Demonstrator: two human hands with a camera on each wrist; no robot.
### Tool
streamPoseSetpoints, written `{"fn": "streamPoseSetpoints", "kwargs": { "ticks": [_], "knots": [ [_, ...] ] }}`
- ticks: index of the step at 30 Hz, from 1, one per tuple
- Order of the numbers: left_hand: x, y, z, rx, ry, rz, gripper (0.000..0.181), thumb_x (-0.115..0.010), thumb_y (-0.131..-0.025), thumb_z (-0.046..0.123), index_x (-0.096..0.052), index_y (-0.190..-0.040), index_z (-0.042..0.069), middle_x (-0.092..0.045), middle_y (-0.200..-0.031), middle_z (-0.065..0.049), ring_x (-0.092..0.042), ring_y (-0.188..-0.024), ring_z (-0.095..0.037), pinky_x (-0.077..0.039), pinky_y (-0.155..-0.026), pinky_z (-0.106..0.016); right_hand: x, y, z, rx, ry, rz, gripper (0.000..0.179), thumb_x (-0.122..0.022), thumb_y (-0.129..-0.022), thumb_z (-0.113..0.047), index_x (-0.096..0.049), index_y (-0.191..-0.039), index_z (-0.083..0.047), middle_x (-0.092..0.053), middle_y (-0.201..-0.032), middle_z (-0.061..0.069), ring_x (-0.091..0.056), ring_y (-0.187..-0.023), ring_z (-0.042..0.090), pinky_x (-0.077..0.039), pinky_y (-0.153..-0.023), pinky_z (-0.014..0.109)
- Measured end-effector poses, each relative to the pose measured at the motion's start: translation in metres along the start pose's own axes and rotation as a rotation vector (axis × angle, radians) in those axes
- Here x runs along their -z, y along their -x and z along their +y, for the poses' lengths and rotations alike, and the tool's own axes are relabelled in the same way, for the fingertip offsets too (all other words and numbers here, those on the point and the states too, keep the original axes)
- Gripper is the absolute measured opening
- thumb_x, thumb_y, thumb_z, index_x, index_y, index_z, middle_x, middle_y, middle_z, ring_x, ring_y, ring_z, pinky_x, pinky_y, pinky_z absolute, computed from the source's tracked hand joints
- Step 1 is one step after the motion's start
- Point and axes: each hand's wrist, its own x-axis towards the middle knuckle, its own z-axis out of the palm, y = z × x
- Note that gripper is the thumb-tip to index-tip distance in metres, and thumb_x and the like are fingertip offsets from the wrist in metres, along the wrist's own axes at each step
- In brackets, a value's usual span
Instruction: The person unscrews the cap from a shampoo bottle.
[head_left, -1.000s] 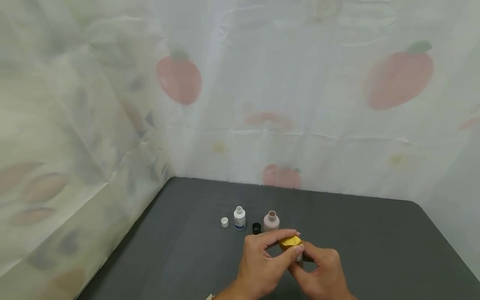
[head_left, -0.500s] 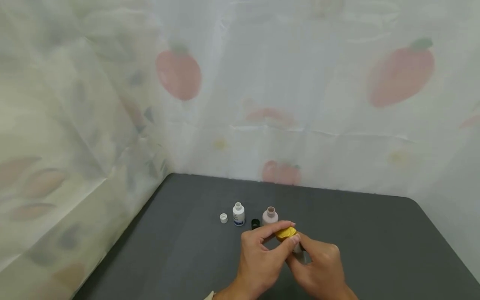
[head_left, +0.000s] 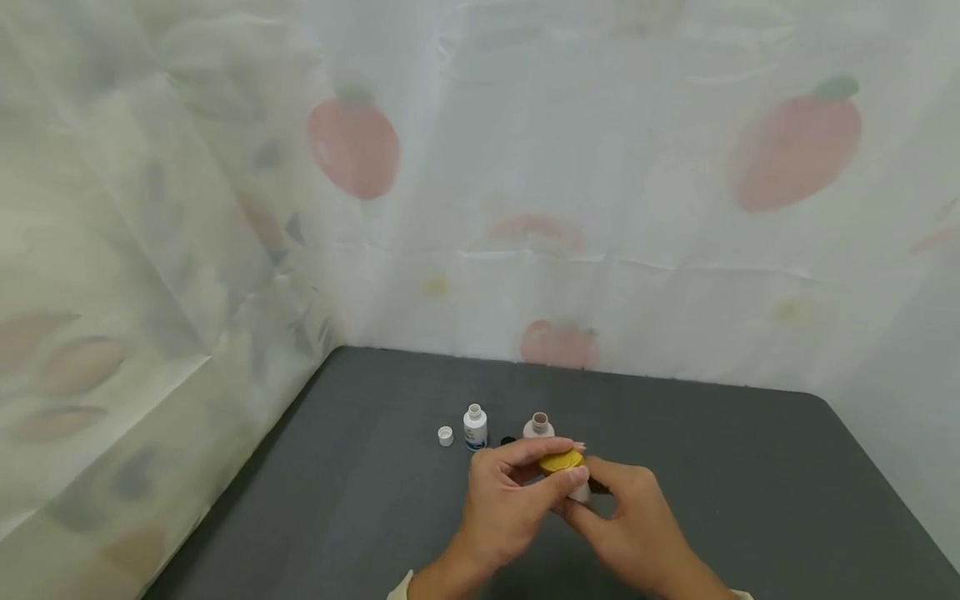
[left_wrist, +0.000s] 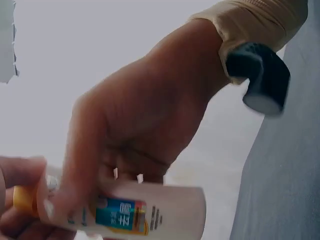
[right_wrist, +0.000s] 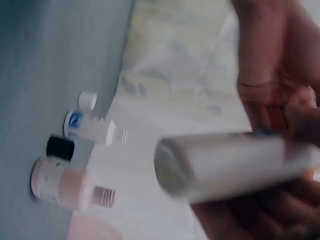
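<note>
In the head view, my left hand [head_left: 502, 504] pinches a yellow screw cap [head_left: 561, 461] between thumb and fingers. My right hand [head_left: 637, 521] grips the white bottle [left_wrist: 172, 212] under this cap. The cap sits at the bottle's neck; whether it is loose cannot be told. The left wrist view shows a blue-green label [left_wrist: 120, 214] on the bottle. In the right wrist view the bottle's base [right_wrist: 172, 170] faces the camera, blurred. Both hands are above the table, and fingers cover most of the bottle in the head view.
A white bottle [head_left: 476, 430] without its cap stands behind my hands, a white cap [head_left: 446, 436] left of it. A pink bottle [head_left: 538, 428], also uncapped, is nearby; a black cap [right_wrist: 60, 148] lies between them. Patterned sheets [head_left: 645, 317] border the dark table [head_left: 360, 483].
Both hands have shifted slightly left with the capped bottle. My left hand now covers more of the black cap. The standing bottles and white cap have stayed put.
</note>
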Motion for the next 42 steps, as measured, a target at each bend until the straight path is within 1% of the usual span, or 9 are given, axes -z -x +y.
{"fn": "streamPoseSetpoints", "kwargs": {
  "ticks": [6,13,17,22,27,31,36,39,42],
  "knots": [
    [0.014,-0.002,-0.005,-0.091,0.158,-0.136,0.028,-0.076,-0.093,0.0,-0.069,-0.115,-0.017,-0.065,-0.11,-0.044,-0.076,-0.102,-0.007,-0.064,-0.085,-0.026,0.014,-0.003,0.006,-0.18,-0.419,-0.244,0.032,-0.061,-0.102,0.003,-0.069,-0.131,-0.006,-0.076,-0.122,0.001,-0.074,-0.106,0.007,-0.064,-0.084,0.029],
    [0.018,-0.003,-0.006,-0.08,0.185,-0.183,0.03,-0.076,-0.091,-0.003,-0.068,-0.115,-0.019,-0.064,-0.11,-0.046,-0.076,-0.102,-0.007,-0.064,-0.085,-0.026,0.013,-0.002,0.011,-0.229,-0.595,-0.305,0.035,-0.06,-0.103,0.002,-0.062,-0.137,0.006,-0.072,-0.129,-0.011,-0.072,-0.113,0.008,-0.062,-0.091,0.027],
    [0.015,-0.002,-0.006,-0.074,0.153,-0.144,0.028,-0.076,-0.091,-0.002,-0.069,-0.114,-0.018,-0.066,-0.11,-0.044,-0.076,-0.1,-0.006,-0.064,-0.083,-0.026,0.006,0.0,0.005,-0.246,-0.449,-0.217,0.031,-0.068,-0.099,-0.002,-0.068,-0.13,-0.001,-0.076,-0.12,-0.008,-0.074,-0.103,0.007,-0.064,-0.084,0.028],
    [0.01,0.0,-0.004,0.04,0.065,-0.022,0.027,-0.078,-0.09,0.0,-0.073,-0.113,-0.012,-0.071,-0.114,-0.037,-0.075,-0.098,-0.004,-0.063,-0.083,-0.022,-0.006,0.001,-0.002,-0.136,-0.156,-0.048,0.028,-0.078,-0.091,-0.004,-0.075,-0.118,-0.011,-0.08,-0.108,0.004,-0.072,-0.093,0.001,-0.063,-0.072,0.026],
    [0.007,0.001,-0.006,0.1,-0.017,0.088,0.025,-0.081,-0.087,0.001,-0.077,-0.11,-0.008,-0.076,-0.111,-0.027,-0.076,-0.094,-0.007,-0.063,-0.083,-0.023,-0.009,-0.001,-0.002,-0.046,0.077,0.012,0.026,-0.08,-0.087,-0.005,-0.076,-0.111,-0.013,-0.075,-0.087,-0.008,-0.056,-0.072,-0.008,-0.049,-0.059,0.017],
    [0.001,0.002,-0.003,0.156,-0.083,0.193,0.022,-0.086,-0.085,0.007,-0.082,-0.106,0.004,-0.081,-0.105,-0.016,-0.079,-0.089,-0.011,-0.063,-0.081,-0.023,-0.01,-0.002,-0.003,-0.038,0.179,0.041,0.023,-0.08,-0.086,-0.008,-0.076,-0.109,-0.014,-0.067,-0.076,-0.014,-0.045,-0.062,-0.012,-0.041,-0.053,0.013],
    [-0.003,0.002,0.0,0.165,-0.14,0.299,0.016,-0.088,-0.084,0.013,-0.084,-0.098,0.012,-0.082,-0.094,-0.011,-0.078,-0.079,-0.011,-0.064,-0.072,-0.025,-0.014,-0.004,-0.004,0.019,0.271,0.083,0.029,-0.082,-0.083,-0.006,-0.077,-0.111,-0.011,-0.075,-0.083,-0.01,-0.05,-0.065,-0.013,-0.043,-0.056,0.009],
    [-0.001,0.001,0.0,0.16,-0.145,0.288,0.016,-0.088,-0.085,0.017,-0.084,-0.099,0.012,-0.082,-0.095,-0.011,-0.077,-0.08,-0.009,-0.063,-0.072,-0.024,-0.014,-0.006,-0.004,0.043,0.325,0.091,0.03,-0.084,-0.081,-0.006,-0.077,-0.11,-0.012,-0.076,-0.086,-0.009,-0.052,-0.068,-0.012,-0.044,-0.057,0.009],
    [0.011,0.001,-0.003,0.071,-0.166,0.136,0.023,-0.084,-0.09,0.014,-0.08,-0.112,0.008,-0.08,-0.111,-0.014,-0.077,-0.099,-0.012,-0.063,-0.085,-0.024,-0.012,-0.007,-0.005,0.007,0.297,0.038,0.02,-0.082,-0.085,-0.008,-0.075,-0.102,-0.014,-0.068,-0.078,-0.013,-0.047,-0.064,-0.012,-0.042,-0.055,0.011]
  ]
}}
